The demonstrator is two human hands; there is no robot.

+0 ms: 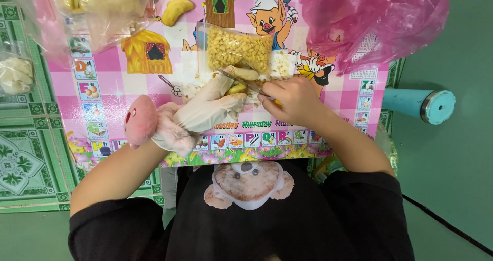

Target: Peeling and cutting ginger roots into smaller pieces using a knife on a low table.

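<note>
Our left hand (213, 107), in a pale glove, has its fingers curled narrowly around a small yellowish piece of food (237, 89), pinning it near the middle of the table. Our right hand (290, 101) is bare and closed around the handle of a thin knife (241, 81), whose blade runs up and left across the piece, just over the gloved fingertips. The food piece lies between the two hands, touching the glove and under the blade.

Just beyond the fingers a clear bag of small yellow bits (239, 48) stands close, leaving little room ahead. To the right a crumpled pink plastic bag (370, 20) covers that corner; to the left more clear bags (97, 7) crowd the far corner. A pink plush toy (139, 120) sits by our left wrist. The pink picture-printed table (102, 86) ends just in front of our body, with green patterned floor (25, 158) to its left and a blue stool leg (418, 104) beyond its right edge.
</note>
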